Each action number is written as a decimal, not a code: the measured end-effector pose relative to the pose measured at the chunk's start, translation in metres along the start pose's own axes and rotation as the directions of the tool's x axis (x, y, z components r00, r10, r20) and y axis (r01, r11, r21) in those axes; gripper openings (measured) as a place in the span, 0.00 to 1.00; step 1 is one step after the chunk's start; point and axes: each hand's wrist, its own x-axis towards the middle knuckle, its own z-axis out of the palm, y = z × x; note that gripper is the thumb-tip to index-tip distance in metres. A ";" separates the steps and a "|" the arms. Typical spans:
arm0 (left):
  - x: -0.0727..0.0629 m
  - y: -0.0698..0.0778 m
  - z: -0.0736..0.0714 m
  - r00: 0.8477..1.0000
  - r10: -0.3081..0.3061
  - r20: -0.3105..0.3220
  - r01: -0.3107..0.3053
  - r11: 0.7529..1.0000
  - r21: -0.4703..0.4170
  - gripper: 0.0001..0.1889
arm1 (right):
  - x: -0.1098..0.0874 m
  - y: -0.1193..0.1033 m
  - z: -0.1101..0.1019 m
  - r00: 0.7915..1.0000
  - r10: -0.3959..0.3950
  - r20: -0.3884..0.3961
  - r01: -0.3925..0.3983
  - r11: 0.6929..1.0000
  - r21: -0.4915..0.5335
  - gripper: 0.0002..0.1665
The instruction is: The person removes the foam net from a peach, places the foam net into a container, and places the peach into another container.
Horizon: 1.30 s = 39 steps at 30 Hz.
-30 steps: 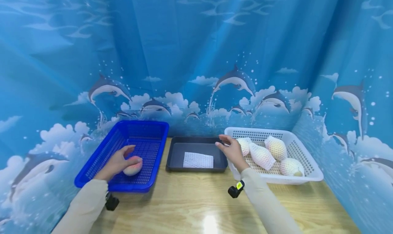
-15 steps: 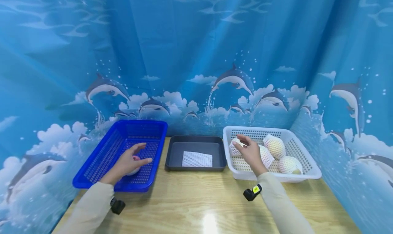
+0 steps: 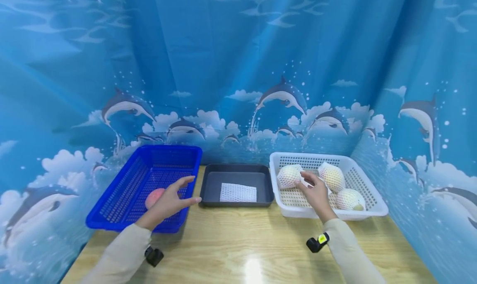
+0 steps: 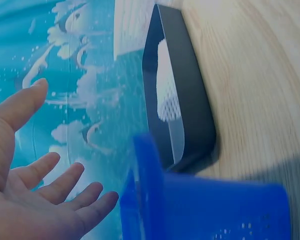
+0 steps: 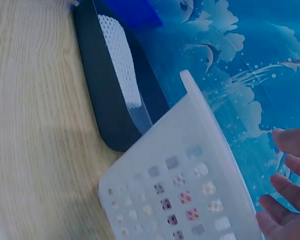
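Observation:
In the head view my left hand (image 3: 167,205) hovers over the right side of the blue basket (image 3: 178,162), thumb and fingers spread, holding nothing. A pinkish peach (image 3: 153,197) lies in that basket, partly covered by the hand. The left wrist view shows the same hand's fingers (image 4: 60,182) apart above the basket rim. My right hand (image 3: 316,196) is over the white basket (image 3: 303,213), thumb and forefinger apart. It overlaps one of several fruits in white foam nets, between a left wrapped fruit (image 3: 288,176) and a right one (image 3: 350,199).
Between the baskets sits a dark shallow tray (image 3: 238,173) with a flat white foam net (image 3: 238,193) in it. All stand on a wooden table (image 3: 231,242). A blue dolphin-print curtain (image 3: 223,68) hangs close behind and at both sides.
My left hand has moved off the peach, rightward toward the tray, its fingers spreading. My right hand has gone from the tray's right edge over to the wrapped fruits in the white basket.

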 end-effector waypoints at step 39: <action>-0.017 0.006 0.072 0.996 0.065 0.064 -0.046 0.963 -0.266 0.40 | 0.043 0.054 -0.035 0.983 0.130 0.129 -0.089 0.954 -0.287 0.43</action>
